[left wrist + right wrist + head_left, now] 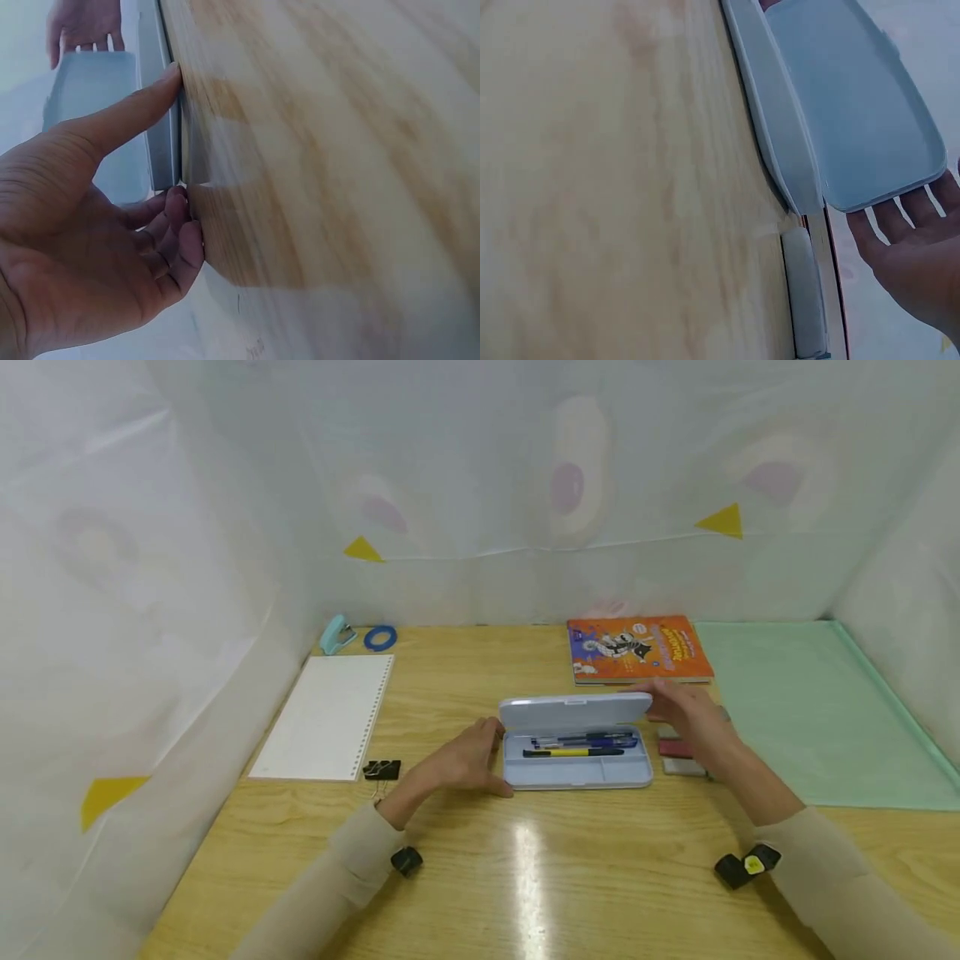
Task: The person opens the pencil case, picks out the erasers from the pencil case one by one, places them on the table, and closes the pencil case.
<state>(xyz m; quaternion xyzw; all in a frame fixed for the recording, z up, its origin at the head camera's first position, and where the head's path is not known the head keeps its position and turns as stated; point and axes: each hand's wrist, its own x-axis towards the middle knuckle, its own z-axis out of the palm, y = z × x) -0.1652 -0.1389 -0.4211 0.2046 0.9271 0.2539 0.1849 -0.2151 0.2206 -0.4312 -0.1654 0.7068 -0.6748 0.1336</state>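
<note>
A pale blue pencil case (555,774) lies on the table with its lid (573,711) raised. Inside are several pens (585,741) and a yellow-and-black pen (573,752). My left hand (467,758) holds the case's left end, thumb (146,105) along the front side and curled fingers (176,247) at the end wall. At the lid's upper right corner is my right hand (690,714). Its fingers (919,217), fairly straight, touch the lid's edge in the right wrist view; its thumb is mostly out of that view.
Right of the case lie a white block (682,767) and a red one (675,748), partly behind my right hand. An orange book (645,647) and green mat (825,718) lie beyond. Leftward are a notebook (326,714), binder clip (382,769), stapler (335,635) and blue tape ring (380,637).
</note>
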